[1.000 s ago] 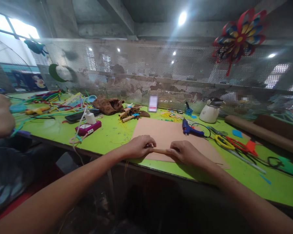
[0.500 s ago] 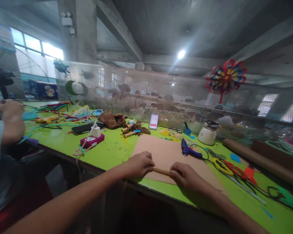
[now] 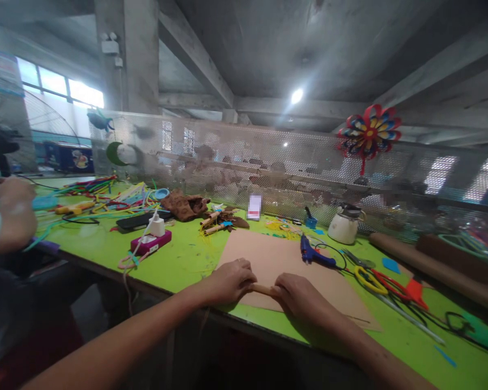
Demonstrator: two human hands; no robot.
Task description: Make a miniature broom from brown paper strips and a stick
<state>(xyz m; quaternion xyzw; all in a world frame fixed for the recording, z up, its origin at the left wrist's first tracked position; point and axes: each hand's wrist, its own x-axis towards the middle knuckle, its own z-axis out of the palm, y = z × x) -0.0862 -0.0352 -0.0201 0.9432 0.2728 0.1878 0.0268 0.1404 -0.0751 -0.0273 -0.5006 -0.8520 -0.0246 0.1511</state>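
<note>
My left hand [image 3: 230, 281] and my right hand [image 3: 299, 295] sit close together at the near edge of a tan sheet [image 3: 280, 265] lying on the green table [image 3: 187, 252]. Both hands are closed, pinching the two ends of a thin tan roll [image 3: 264, 290] formed along that near edge. Only a short stretch of the roll shows between my fingers. A blue glue gun [image 3: 313, 253] lies on the sheet's far right corner.
Yellow and red scissors [image 3: 384, 281] lie right of the sheet, with brown rolls [image 3: 435, 265] beyond. A white kettle [image 3: 344, 227], a pink power strip [image 3: 150, 244], coloured strips [image 3: 101, 192] and another person's hand [image 3: 10, 208] are at the left. A mesh screen [image 3: 268, 162] backs the table.
My hands have drawn closer together along the roll, so less of it shows between them. The camera has tilted upward and now shows more of the ceiling.
</note>
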